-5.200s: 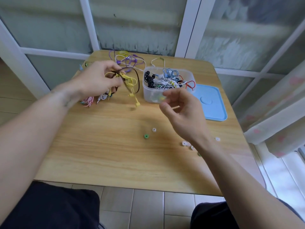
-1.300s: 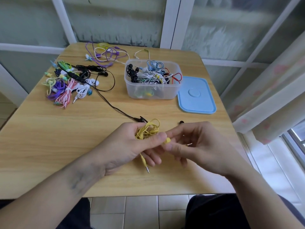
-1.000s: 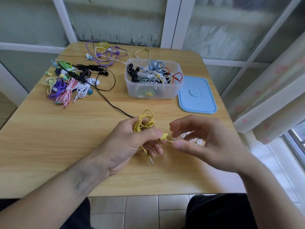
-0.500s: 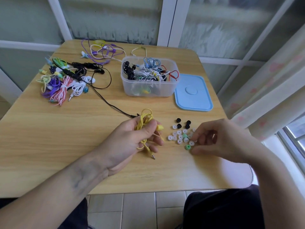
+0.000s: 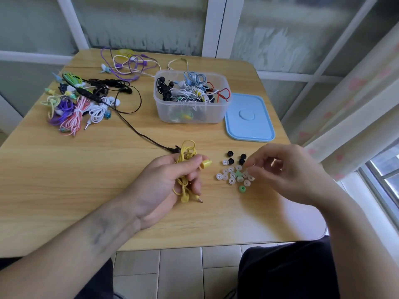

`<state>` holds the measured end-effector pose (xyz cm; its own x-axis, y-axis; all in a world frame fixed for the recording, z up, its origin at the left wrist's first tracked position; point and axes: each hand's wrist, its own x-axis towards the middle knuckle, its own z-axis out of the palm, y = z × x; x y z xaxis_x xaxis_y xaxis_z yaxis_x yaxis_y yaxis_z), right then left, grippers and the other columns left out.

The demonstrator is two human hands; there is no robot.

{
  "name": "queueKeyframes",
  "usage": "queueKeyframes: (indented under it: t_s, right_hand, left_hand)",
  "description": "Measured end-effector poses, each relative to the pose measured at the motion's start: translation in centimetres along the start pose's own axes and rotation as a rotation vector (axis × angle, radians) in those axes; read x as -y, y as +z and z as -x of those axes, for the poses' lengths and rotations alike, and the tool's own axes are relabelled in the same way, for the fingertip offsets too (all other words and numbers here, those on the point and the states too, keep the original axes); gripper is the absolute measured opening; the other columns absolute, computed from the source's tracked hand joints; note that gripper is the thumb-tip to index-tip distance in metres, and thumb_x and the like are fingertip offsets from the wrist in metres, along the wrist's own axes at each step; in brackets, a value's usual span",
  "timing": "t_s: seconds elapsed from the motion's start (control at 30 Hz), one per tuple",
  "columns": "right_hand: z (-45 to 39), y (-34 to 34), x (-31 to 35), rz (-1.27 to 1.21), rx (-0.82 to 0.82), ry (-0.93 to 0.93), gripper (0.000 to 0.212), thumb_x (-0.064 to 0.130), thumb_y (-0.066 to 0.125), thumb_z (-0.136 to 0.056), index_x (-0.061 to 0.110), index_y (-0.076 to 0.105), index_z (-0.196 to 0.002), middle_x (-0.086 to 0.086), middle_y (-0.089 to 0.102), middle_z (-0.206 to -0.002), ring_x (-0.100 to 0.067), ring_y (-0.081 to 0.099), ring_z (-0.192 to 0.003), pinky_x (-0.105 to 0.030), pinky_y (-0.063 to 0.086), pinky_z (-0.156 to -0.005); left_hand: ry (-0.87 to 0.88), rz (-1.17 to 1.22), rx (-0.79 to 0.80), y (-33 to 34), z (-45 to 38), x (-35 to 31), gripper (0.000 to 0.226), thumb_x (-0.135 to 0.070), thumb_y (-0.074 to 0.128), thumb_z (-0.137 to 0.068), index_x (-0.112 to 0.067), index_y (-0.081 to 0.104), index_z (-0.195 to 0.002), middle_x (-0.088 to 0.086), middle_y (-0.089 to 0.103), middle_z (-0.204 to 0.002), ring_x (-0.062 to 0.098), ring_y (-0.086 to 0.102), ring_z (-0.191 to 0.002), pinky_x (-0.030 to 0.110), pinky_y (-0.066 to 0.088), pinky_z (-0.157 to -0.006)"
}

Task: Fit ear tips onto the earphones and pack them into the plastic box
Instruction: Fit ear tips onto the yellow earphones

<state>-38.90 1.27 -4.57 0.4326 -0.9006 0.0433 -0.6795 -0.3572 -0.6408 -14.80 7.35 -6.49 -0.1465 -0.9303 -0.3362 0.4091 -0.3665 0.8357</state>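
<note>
Centrally, near the front of the wooden table (image 5: pixel 64 169), a bundled yellow earphone (image 5: pixel 186 156) is gripped in the left hand (image 5: pixel 170 182), one bare earbud poking out past the thumb. Just beside it, scattered ear tips (image 5: pixel 234 172) are touched by the curled fingers of the right hand (image 5: pixel 289 171); whether one is pinched cannot be told. Farther back, the clear plastic box (image 5: pixel 192 98) is seen filled with earphones, its blue lid (image 5: pixel 249 117) alongside, and loose earphones (image 5: pixel 79 100) are heaped at left.

Head view: looks forward and down, close over the wooden table (image 5: pixel 86 169).
Views: one only.
</note>
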Motion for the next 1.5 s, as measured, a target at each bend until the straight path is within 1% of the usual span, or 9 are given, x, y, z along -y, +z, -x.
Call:
queueKeyframes:
  t_s: [0.2,0.27,0.4,0.6,0.83,1.1,1.2,1.33,1.5]
  right_hand:
    - [-0.2,0.1,-0.9,0.173,0.037,0.073,0.011,0.03,0.074,-0.086,0.04,0.072,-0.084,0.013,0.065,-0.084,-0.003,0.057,-0.081,-0.011,0.044,-0.065]
    - [-0.3,0.1,-1.0,0.181,0.058,0.087,0.011,0.031,0.073,-0.087,0.042,0.071,-0.083,0.013,0.065,-0.086,-0.003,0.057,-0.082,-0.011,0.045,-0.065]
    - [-0.1,-0.4,-1.3,0.154,0.091,0.106,0.013,0.028,0.074,-0.086,0.04,0.071,-0.084,0.013,0.068,-0.086,-0.005,0.062,-0.08,-0.028,0.054,-0.071]
    - [-0.3,-0.4,-2.1,0.179,0.014,0.143,0.022,0.018,0.078,-0.082,0.035,0.066,-0.09,0.012,0.063,-0.085,-0.011,0.063,-0.08,-0.032,0.055,-0.074]
    - [-0.6,-0.8,-3.0,0.183,0.009,0.239,0.011,0.023,0.077,-0.084,0.031,0.074,-0.091,0.011,0.065,-0.081,-0.01,0.062,-0.077,-0.024,0.05,-0.071]
    - [-0.6,-0.6,-3.1,0.244,-0.077,0.272,0.015,0.017,0.069,-0.09,0.031,0.071,-0.086,0.012,0.065,-0.077,-0.005,0.059,-0.075,-0.018,0.041,-0.061]
    - [-0.3,-0.5,-2.3,0.029,-0.112,0.151,0.013,0.02,0.069,-0.092,0.032,0.071,-0.087,0.011,0.066,-0.076,-0.006,0.061,-0.072,-0.023,0.048,-0.067]
    - [0.3,0.6,0.7,-0.54,-0.01,-0.035,0.012,0.018,0.067,-0.085,0.012,0.072,-0.095,0.0,0.072,-0.077,-0.012,0.063,-0.067,-0.027,0.054,-0.067]
    - [0.8,3.3,3.0,-0.792,0.082,-0.114,0.018,0.005,0.07,-0.078,0.003,0.068,-0.097,-0.005,0.072,-0.079,-0.015,0.066,-0.066,-0.022,0.052,-0.063]
  left_hand:
    - [-0.021,-0.018,-0.005,0.0,0.0,0.2,0.025,-0.021,0.062,-0.083,-0.005,0.066,-0.102,0.004,0.052,-0.073,0.018,0.046,-0.054,0.031,0.04,-0.055]
    - [-0.029,-0.041,0.003,0.1,0.1,0.3,0.025,-0.021,0.062,-0.083,-0.006,0.067,-0.102,0.007,0.057,-0.077,0.018,0.05,-0.056,0.028,0.04,-0.053]
    - [-0.039,-0.094,0.033,0.3,0.3,0.3,0.021,-0.02,0.059,-0.084,-0.008,0.063,-0.101,0.012,0.067,-0.084,0.02,0.054,-0.058,0.027,0.037,-0.049]
    - [-0.029,-0.167,0.069,0.3,0.4,0.6,0.02,-0.02,0.058,-0.084,-0.008,0.062,-0.099,0.011,0.066,-0.083,0.019,0.053,-0.057,0.028,0.032,-0.05]
    - [-0.04,-0.17,0.063,0.2,0.4,0.4,0.02,-0.021,0.058,-0.083,-0.009,0.062,-0.099,0.011,0.066,-0.082,0.018,0.052,-0.056,0.026,0.032,-0.048]
    - [-0.034,-0.172,0.062,0.4,0.5,0.4,0.019,-0.02,0.058,-0.084,-0.008,0.062,-0.098,0.011,0.066,-0.082,0.019,0.052,-0.057,0.026,0.032,-0.047]
    - [-0.013,-0.178,0.07,0.4,0.6,0.4,0.023,-0.022,0.058,-0.086,-0.007,0.061,-0.103,0.01,0.068,-0.084,0.017,0.052,-0.058,0.024,0.033,-0.047]
    - [0.026,-0.18,0.08,0.6,0.8,0.3,0.021,-0.024,0.059,-0.085,-0.008,0.062,-0.098,0.012,0.071,-0.089,0.016,0.055,-0.058,0.022,0.037,-0.048]
    - [0.073,-0.132,0.063,1.0,0.9,0.5,0.021,-0.023,0.058,-0.085,-0.005,0.06,-0.096,0.008,0.067,-0.08,0.016,0.052,-0.055,0.021,0.035,-0.045]
